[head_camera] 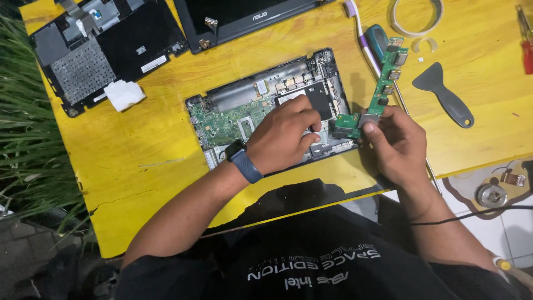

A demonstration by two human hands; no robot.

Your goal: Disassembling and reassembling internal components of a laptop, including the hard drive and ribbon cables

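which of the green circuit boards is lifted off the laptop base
The narrow long green circuit board, pinched at its lower end by the right hand; the wide green mainboard sits inside the open laptop base.

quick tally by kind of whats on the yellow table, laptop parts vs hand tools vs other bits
Laptop parts: 4 (open laptop base, narrow green circuit board, black bottom cover, screen lid)
Hand tools: 4 (black plastic scraper, red-handled screwdriver, teal-handled screwdriver, toothbrush)
Other: 2 (tape roll, white tissue)
Total: 10

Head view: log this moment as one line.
left hand: on open laptop base | right hand: holds green circuit board | table: yellow
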